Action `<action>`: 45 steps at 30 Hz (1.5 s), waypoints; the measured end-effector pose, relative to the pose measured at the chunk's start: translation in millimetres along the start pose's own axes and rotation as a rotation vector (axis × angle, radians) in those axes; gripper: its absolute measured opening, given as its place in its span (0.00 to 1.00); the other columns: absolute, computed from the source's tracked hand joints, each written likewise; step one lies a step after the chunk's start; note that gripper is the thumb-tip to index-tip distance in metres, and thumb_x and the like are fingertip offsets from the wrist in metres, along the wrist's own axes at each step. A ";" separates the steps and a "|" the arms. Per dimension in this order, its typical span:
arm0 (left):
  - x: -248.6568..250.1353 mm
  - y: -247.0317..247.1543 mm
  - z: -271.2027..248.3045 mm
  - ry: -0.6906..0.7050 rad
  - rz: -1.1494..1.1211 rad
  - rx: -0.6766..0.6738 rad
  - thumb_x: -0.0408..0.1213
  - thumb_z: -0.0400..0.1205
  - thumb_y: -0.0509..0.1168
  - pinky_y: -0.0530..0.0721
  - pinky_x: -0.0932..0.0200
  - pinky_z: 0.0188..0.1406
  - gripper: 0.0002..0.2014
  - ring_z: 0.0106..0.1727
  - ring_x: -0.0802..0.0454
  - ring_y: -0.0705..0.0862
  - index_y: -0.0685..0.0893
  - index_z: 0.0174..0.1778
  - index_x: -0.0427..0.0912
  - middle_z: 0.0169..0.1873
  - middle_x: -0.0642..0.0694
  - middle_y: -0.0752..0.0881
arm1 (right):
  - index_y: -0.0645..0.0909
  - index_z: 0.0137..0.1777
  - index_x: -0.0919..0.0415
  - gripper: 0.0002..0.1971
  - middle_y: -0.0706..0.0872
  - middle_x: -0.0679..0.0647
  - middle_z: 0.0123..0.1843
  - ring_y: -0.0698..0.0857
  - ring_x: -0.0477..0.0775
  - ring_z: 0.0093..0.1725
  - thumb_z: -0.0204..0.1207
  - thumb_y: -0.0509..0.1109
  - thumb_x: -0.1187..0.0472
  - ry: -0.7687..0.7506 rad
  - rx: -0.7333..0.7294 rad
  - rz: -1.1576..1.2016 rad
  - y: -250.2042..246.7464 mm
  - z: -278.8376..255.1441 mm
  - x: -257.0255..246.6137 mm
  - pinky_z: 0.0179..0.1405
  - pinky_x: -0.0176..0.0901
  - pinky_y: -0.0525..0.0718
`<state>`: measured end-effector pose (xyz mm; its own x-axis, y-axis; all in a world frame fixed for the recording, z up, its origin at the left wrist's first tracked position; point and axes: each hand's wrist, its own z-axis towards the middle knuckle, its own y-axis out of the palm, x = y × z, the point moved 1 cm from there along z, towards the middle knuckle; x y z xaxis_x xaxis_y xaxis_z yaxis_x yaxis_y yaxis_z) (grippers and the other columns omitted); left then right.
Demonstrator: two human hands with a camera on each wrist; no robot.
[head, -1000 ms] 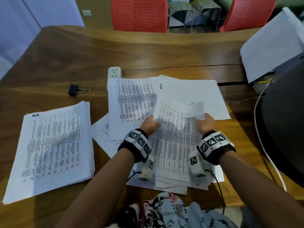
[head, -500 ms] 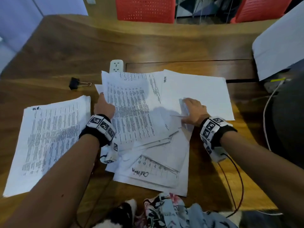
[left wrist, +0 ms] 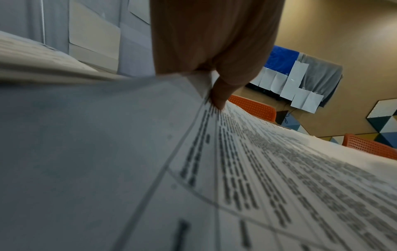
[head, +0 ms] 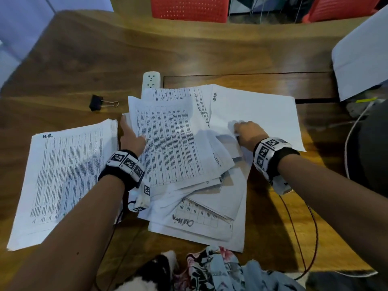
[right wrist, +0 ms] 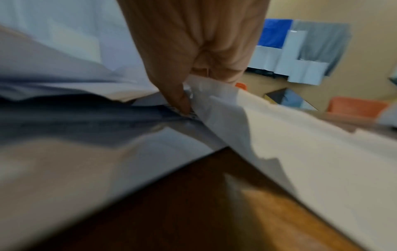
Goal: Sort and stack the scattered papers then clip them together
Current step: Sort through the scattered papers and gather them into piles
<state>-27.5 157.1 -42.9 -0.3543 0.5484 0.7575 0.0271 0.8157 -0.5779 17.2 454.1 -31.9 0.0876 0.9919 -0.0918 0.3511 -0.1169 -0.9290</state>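
The stacked papers (head: pixel 63 181) lie at the left of the table (head: pixel 210 57). The scattered papers (head: pixel 199 185) lie at the centre, just right of the stack. The left hand (head: pixel 132 137) sits between the two, holding a printed sheet (head: pixel 172 143) atop the scattered papers. The right hand (head: pixel 249 133) rests on their right side. The binder clip (head: pixel 98 102) lies behind the stack, left of the power strip (head: pixel 151 80), whose near end the papers cover. Two chairs (head: pixel 189 7) stand beyond the table.

The right hand (right wrist: pixel 193 51) pinches the crumpled edge of a white sheet (right wrist: pixel 290 144) between thumb and fingers (right wrist: pixel 180 100), lifting it above the brown desk (right wrist: pixel 214 212). More papers (right wrist: pixel 64 161) lie blurred at left.
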 end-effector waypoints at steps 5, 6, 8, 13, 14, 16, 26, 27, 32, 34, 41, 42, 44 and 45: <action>-6.0 -2.0 4.0 -0.050 0.016 -0.001 0.26 0.84 0.57 0.70 0.51 0.70 0.36 0.76 0.38 0.70 0.44 0.83 0.44 0.79 0.36 0.64 | 0.78 0.56 0.68 0.12 0.82 0.74 0.56 0.81 0.73 0.57 0.80 0.60 0.61 0.187 0.243 0.231 -22.2 -6.3 1.9 0.52 0.56 0.79; -8.1 -1.7 3.9 -0.058 0.055 -0.024 0.28 0.84 0.57 0.68 0.50 0.73 0.35 0.77 0.37 0.68 0.45 0.83 0.42 0.80 0.36 0.63 | 0.78 0.55 0.69 0.12 0.82 0.75 0.55 0.81 0.73 0.56 0.80 0.60 0.61 0.209 0.311 0.256 -27.2 -9.2 -1.3 0.50 0.56 0.79; -11.4 -0.5 3.1 -0.070 0.162 -0.079 0.32 0.85 0.57 0.64 0.48 0.77 0.31 0.79 0.36 0.64 0.51 0.82 0.39 0.80 0.34 0.62 | 0.78 0.51 0.72 0.12 0.82 0.76 0.52 0.81 0.74 0.54 0.80 0.62 0.61 0.254 0.442 0.341 -40.5 -16.8 -9.1 0.46 0.55 0.79; -11.4 8.7 -2.6 0.017 0.319 -0.143 0.29 0.82 0.56 0.72 0.47 0.69 0.20 0.70 0.32 0.74 0.73 0.71 0.31 0.67 0.30 0.78 | 0.80 0.44 0.73 0.14 0.85 0.70 0.42 0.82 0.67 0.41 0.78 0.66 0.58 0.110 0.551 0.475 -60.7 -30.2 -34.8 0.36 0.53 0.78; -10.1 11.7 -5.0 0.047 0.322 -0.145 0.27 0.81 0.56 0.74 0.48 0.65 0.18 0.66 0.31 0.77 0.76 0.67 0.30 0.63 0.30 0.81 | 0.80 0.42 0.72 0.14 0.84 0.68 0.39 0.81 0.63 0.38 0.79 0.66 0.58 0.076 0.566 0.497 -63.4 -33.2 -38.9 0.33 0.49 0.74; -4.3 16.5 -13.1 0.098 0.305 -0.151 0.23 0.79 0.55 0.76 0.51 0.58 0.16 0.61 0.32 0.80 0.79 0.61 0.29 0.57 0.28 0.83 | 0.83 0.47 0.71 0.13 0.86 0.62 0.40 0.82 0.57 0.39 0.79 0.65 0.59 -0.006 0.686 0.594 -78.3 -43.8 -48.1 0.31 0.40 0.71; -9.3 16.9 -24.2 -0.191 -0.269 -0.230 0.46 0.81 0.56 0.79 0.66 0.34 0.21 0.48 0.51 0.79 0.75 0.66 0.39 0.58 0.43 0.75 | 0.80 0.56 0.65 0.11 0.90 0.51 0.41 0.90 0.49 0.45 0.75 0.70 0.62 -0.202 0.419 1.674 -109.0 -73.7 -63.1 0.47 0.46 0.89; -17.9 16.9 -20.4 -0.275 -0.343 -0.226 0.47 0.86 0.50 0.77 0.69 0.30 0.21 0.47 0.55 0.79 0.71 0.73 0.45 0.63 0.48 0.72 | 0.79 0.57 0.65 0.10 0.89 0.44 0.31 0.87 0.38 0.32 0.77 0.68 0.63 -0.120 0.364 1.644 -96.4 -69.9 -59.4 0.34 0.34 0.86; -5.3 18.1 -25.4 -0.070 -0.402 -0.241 0.44 0.82 0.62 0.74 0.49 0.66 0.34 0.63 0.50 0.73 0.53 0.81 0.41 0.65 0.46 0.70 | 0.81 0.59 0.70 0.13 0.89 0.55 0.45 0.86 0.49 0.42 0.78 0.68 0.63 0.265 0.244 1.373 -21.4 -41.8 -37.9 0.48 0.48 0.83; -2.0 21.8 -23.9 0.021 -0.328 -0.254 0.40 0.86 0.57 0.75 0.50 0.65 0.28 0.64 0.49 0.75 0.54 0.80 0.42 0.63 0.47 0.71 | 0.81 0.58 0.67 0.12 0.85 0.60 0.51 0.84 0.57 0.47 0.76 0.70 0.63 0.387 0.247 1.302 0.3 -33.2 -33.7 0.47 0.46 0.81; -13.4 27.1 -22.0 -0.098 -0.177 -0.371 0.70 0.74 0.54 0.76 0.54 0.48 0.35 0.42 0.46 0.79 0.83 0.40 0.36 0.37 0.39 0.82 | 0.75 0.42 0.61 0.05 0.81 0.61 0.50 0.80 0.65 0.60 0.79 0.61 0.63 0.507 0.291 0.880 30.6 -28.3 -33.0 0.49 0.44 0.74; -17.2 28.8 -20.7 -0.061 -0.172 -0.391 0.66 0.74 0.60 0.76 0.54 0.50 0.30 0.44 0.48 0.80 0.83 0.41 0.38 0.39 0.40 0.82 | 0.71 0.33 0.58 0.11 0.80 0.61 0.46 0.81 0.65 0.57 0.78 0.60 0.64 0.493 0.303 0.817 32.0 -28.5 -32.6 0.45 0.44 0.73; -21.0 30.3 -21.5 0.030 -0.098 -0.406 0.43 0.80 0.67 0.75 0.55 0.52 0.12 0.48 0.49 0.80 0.87 0.43 0.36 0.43 0.40 0.83 | 0.65 0.27 0.55 0.18 0.83 0.65 0.45 0.82 0.65 0.56 0.78 0.61 0.66 0.466 0.297 0.748 34.5 -28.3 -29.4 0.44 0.46 0.75; -21.6 30.3 -22.4 0.071 -0.043 -0.384 0.34 0.79 0.67 0.75 0.57 0.48 0.06 0.46 0.49 0.79 0.87 0.41 0.35 0.41 0.40 0.83 | 0.65 0.27 0.55 0.18 0.83 0.65 0.46 0.82 0.66 0.56 0.78 0.62 0.66 0.462 0.305 0.737 34.2 -28.6 -26.6 0.44 0.46 0.76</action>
<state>1.9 174.2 -69.9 -0.2974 0.5124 0.8056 0.3661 0.8405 -0.3995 53.6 422.3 -51.0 0.5784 0.5457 -0.6064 -0.1965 -0.6283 -0.7528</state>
